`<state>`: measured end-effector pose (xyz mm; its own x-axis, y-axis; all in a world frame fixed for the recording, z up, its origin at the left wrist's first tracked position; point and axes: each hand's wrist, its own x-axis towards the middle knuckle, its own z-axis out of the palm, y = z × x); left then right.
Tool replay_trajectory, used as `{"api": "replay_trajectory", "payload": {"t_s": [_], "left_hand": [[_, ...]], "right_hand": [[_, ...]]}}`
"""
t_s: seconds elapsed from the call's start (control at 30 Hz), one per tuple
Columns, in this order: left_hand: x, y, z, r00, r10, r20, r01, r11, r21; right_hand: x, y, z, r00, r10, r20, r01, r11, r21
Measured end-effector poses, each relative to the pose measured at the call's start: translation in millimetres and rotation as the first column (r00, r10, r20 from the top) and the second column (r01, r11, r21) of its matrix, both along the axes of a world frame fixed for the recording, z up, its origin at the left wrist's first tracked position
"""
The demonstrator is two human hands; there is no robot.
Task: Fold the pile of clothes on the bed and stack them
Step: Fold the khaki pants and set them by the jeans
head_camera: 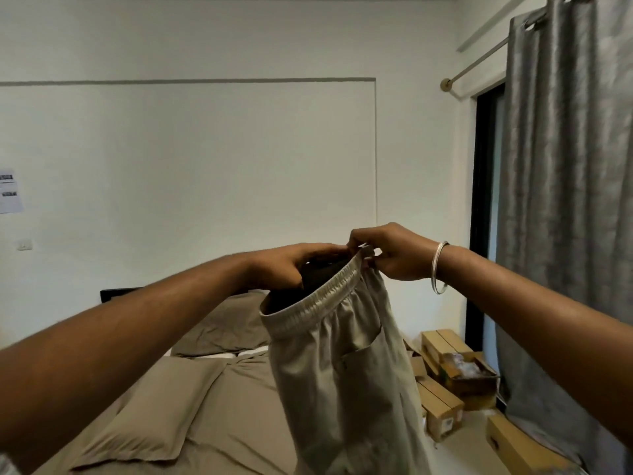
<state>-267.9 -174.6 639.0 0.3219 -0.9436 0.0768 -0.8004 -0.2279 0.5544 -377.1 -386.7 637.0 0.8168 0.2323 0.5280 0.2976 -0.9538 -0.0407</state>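
Both forearms reach out, lifting beige trousers by the waistband above the bed.

Left hand has its fingers tucked inside the elastic band, curled round it; right hand, a bangle at the wrist, pinches the band's far end. Trouser legs run off the bottom edge. Beyond lie brown pillows, cardboard boxes partly hidden behind the cloth, and a grey curtain.

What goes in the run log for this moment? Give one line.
step: straighten trousers | trousers: held up above bed | left hand: holds waistband | right hand: pinches waistband | folded: not yet
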Motion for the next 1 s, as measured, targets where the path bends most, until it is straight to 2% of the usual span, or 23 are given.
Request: {"api": "replay_trajectory", "payload": {"t_s": [0.07,0.1,0.17,0.2,0.23,0.27,0.33,0.4,0.43,0.47,0.5,0.57,0.63,0.7,0.87,0.93,1.0], "left_hand": [[-2.3,7.0,0.4,0.999,-0.02,-0.027,0.017,0.997,-0.081],[-2.2,10.4,0.1,1.0,-0.018,0.019,0.02,0.992,-0.124],[2.2,17.7,-2.9,0.962,0.017,0.273,0.037,0.981,-0.19],[4.7,20.3,-5.3,0.907,0.049,0.417,0.031,0.983,-0.182],[4.1,24.1,-7.7,0.852,0.085,0.517,-0.008,0.989,-0.15],[3.5,26.7,-10.1,0.825,0.122,0.551,-0.071,0.991,-0.113],[-0.4,30.3,-14.1,0.866,0.187,0.464,-0.181,0.982,-0.057],[-5.9,31.6,-16.6,0.944,0.294,0.148,-0.299,0.954,0.014],[-7.8,32.8,-17.2,0.938,0.345,-0.017,-0.343,0.936,0.086],[-10.2,34.0,-17.3,0.926,0.37,-0.078,-0.354,0.921,0.162],[-12.3,34.8,-17.4,0.931,0.362,-0.042,-0.344,0.912,0.223],[-10.6,33.9,-17.5,0.936,0.285,0.205,-0.333,0.906,0.262],[-2.2,33.1,-12.7,0.846,0.268,0.461,-0.388,0.903,0.186],[7.5,33.6,-7.5,0.749,0.327,0.576,-0.442,0.895,0.067],[15.5,27.5,-6.3,0.568,0.448,0.69,-0.487,0.859,-0.157],[17.2,22.6,-7.1,0.502,0.467,0.727,-0.439,0.863,-0.251],[20.1,19.3,-6.2,0.474,0.513,0.716,-0.37,0.854,-0.367]], "right_hand": [[-0.8,-4.9,-4.9,0.999,-0.042,0.019,0.041,0.997,0.062],[-1.0,-6.8,-6.4,0.998,-0.052,0.036,0.048,0.994,0.096],[-1.4,-9.2,-7.2,0.995,-0.056,0.077,0.045,0.989,0.14],[-1.7,-10.0,-7.3,0.994,-0.062,0.094,0.047,0.987,0.152],[-2.3,-9.9,-7.4,0.991,-0.072,0.111,0.054,0.985,0.162],[-2.0,-9.2,-7.3,0.988,-0.084,0.129,0.062,0.984,0.166],[-0.8,-7.5,-7.5,0.979,-0.103,0.176,0.071,0.981,0.178],[1.3,-8.2,-7.5,0.964,-0.123,0.236,0.075,0.976,0.204],[1.8,-9.6,-7.5,0.955,-0.14,0.26,0.081,0.971,0.226],[2.2,-11.5,-7.4,0.948,-0.158,0.278,0.087,0.964,0.249],[2.0,-13.5,-7.0,0.944,-0.171,0.283,0.095,0.96,0.263],[1.6,-16.6,-5.4,0.954,-0.173,0.244,0.109,0.96,0.257],[1.7,-20.6,-4.3,0.977,-0.168,0.128,0.137,0.965,0.223],[1.4,-26.2,-1.6,0.981,-0.194,-0.005,0.192,0.967,0.169],[5.1,-31.4,5.1,0.965,-0.252,-0.074,0.253,0.967,0.003],[10.1,-32.4,3.7,0.956,-0.291,-0.043,0.292,0.956,0.022],[14.7,-34.7,2.8,0.951,-0.306,0.035,0.299,0.944,0.143]]}}
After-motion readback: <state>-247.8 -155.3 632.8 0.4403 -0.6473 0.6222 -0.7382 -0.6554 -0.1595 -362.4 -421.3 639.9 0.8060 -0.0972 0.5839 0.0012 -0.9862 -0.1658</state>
